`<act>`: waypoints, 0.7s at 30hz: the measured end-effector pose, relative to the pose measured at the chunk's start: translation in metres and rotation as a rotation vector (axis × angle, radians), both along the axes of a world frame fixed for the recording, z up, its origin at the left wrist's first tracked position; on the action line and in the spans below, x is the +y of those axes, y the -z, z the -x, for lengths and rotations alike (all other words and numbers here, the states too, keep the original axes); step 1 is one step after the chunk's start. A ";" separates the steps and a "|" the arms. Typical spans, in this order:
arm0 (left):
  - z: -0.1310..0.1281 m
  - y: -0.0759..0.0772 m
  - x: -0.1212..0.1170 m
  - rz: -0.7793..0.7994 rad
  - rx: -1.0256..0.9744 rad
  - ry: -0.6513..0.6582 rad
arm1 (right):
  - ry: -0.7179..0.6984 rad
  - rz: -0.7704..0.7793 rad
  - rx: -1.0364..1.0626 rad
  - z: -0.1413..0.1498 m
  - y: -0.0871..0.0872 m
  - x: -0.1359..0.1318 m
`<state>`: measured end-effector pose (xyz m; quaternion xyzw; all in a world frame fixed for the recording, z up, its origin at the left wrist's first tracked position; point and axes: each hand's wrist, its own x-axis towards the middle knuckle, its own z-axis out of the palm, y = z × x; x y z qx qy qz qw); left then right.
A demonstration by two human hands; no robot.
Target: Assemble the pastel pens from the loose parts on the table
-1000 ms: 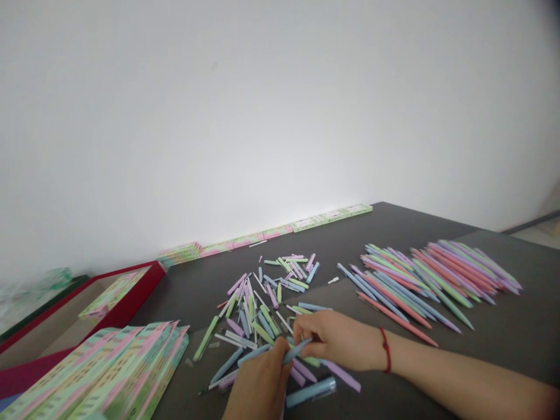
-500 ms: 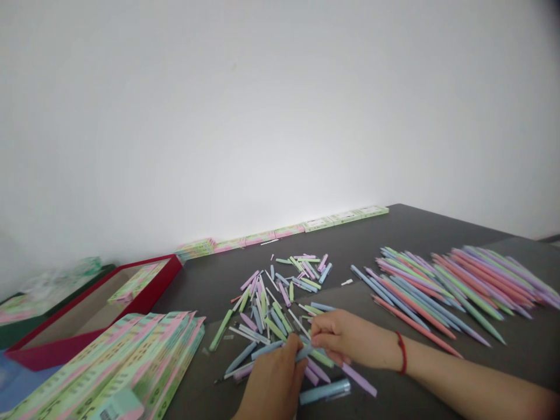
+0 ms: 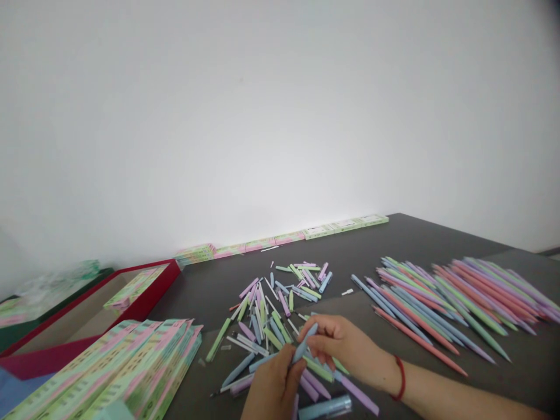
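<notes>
The left hand (image 3: 272, 389) and the right hand (image 3: 343, 350) meet low in the view, both closed on a pale blue pen (image 3: 305, 344). The pen stands tilted, its tapered end pointing up and away from the person. The right hand's fingers (image 3: 326, 337) pinch it from the right, and the left hand closes around its lower end. A red string (image 3: 399, 378) circles the right wrist.

Directly under and around the grip lies a loose heap of pastel pen parts (image 3: 266, 321) in blue, green, lilac and white, crossing one another at all angles. A lilac pen (image 3: 359, 394) lies just below the right hand, and a pale blue pen in a clear sleeve (image 3: 324, 407) lies below the hands, at the lower edge of the view.

To the right of the grip, a fanned pile of long pens (image 3: 450, 309) in pink, green, blue and lilac rests on the dark table (image 3: 420, 239). To the left, overlapping pink-and-green printed cards (image 3: 109, 370) are stacked near a red-rimmed tray (image 3: 149, 297). Farther ahead, a row of flat boxes (image 3: 306, 236) lines the table's far edge against the wall.
</notes>
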<state>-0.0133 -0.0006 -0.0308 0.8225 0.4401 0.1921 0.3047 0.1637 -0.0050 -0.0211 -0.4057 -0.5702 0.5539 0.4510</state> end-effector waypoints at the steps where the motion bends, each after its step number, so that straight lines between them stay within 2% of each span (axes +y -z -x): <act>1: 0.000 0.000 0.001 0.006 -0.026 0.000 | 0.037 -0.027 -0.008 -0.001 -0.001 0.001; 10: 0.004 0.016 0.008 0.014 -0.172 0.009 | 0.180 -0.136 -0.059 -0.003 -0.008 -0.002; 17: 0.000 0.004 0.004 0.004 -0.164 0.014 | 0.287 -0.188 -0.128 -0.003 -0.011 -0.007; 19: 0.001 0.005 0.004 0.005 -0.169 -0.007 | 0.360 -0.205 -0.083 -0.016 -0.017 -0.001; 21: 0.001 0.010 0.006 0.012 -0.195 -0.034 | 0.509 -0.248 0.020 -0.032 -0.027 0.008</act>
